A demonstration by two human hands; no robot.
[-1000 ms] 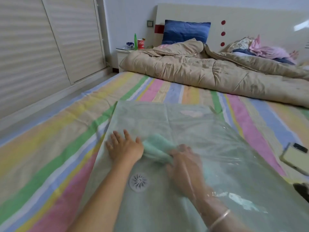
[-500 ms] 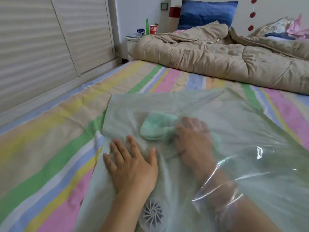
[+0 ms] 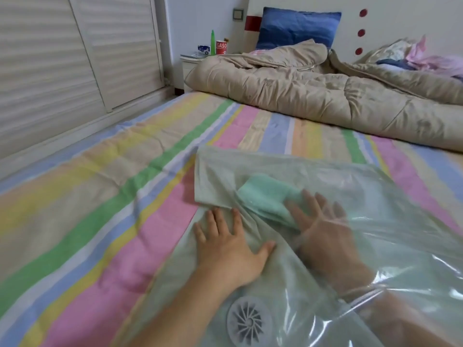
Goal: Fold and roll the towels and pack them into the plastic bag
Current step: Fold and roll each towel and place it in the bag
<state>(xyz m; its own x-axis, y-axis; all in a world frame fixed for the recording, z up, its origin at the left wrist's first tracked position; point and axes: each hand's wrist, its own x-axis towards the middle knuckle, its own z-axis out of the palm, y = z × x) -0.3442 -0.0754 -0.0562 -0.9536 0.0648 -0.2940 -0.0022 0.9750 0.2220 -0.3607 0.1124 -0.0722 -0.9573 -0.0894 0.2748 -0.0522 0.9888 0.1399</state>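
Observation:
A clear greenish plastic bag lies on the striped bed, with a round white valve near its front. Inside it, near the far left corner, sits a mint-green rolled towel. My right hand is inside the bag, fingers straight and spread, touching the towel's near side. My left hand lies flat on top of the bag, fingers spread, pressing the plastic down just left of the towel.
A beige quilt is bunched across the far side of the bed, with a blue pillow behind it. A white nightstand with a bottle and a can stands at the back. Louvred wardrobe doors run along the left.
My right hand has uncurled from the towel and now lies with straight fingers against it. The left hand stays flat on the plastic. The bag's far left corner has folded in.

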